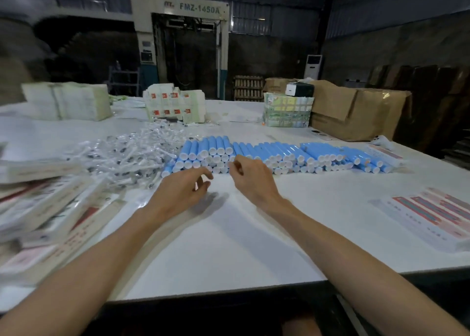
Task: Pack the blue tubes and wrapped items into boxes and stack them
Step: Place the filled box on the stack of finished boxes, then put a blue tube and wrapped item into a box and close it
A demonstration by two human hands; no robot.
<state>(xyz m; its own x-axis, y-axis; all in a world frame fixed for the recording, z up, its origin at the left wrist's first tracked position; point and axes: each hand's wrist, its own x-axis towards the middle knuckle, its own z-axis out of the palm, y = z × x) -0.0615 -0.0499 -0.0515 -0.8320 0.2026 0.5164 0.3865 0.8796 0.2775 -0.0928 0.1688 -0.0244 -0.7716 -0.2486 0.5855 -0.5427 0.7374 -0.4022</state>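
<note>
Blue tubes [267,155] lie heaped in a long row across the middle of the white table [229,246], white caps facing the person. Nearer, both bare forearms reach forward over the table. The left hand [181,190] hovers palm down, fingers loosely curled and apart, holding nothing. The right hand [250,174] is at the near edge of the tubes, fingers bent with thumb and forefinger close; whether it grips one I cannot tell. Wrapped items [132,155] pile left of the tubes, flat boxes [48,208] stacked at the near left
</note>
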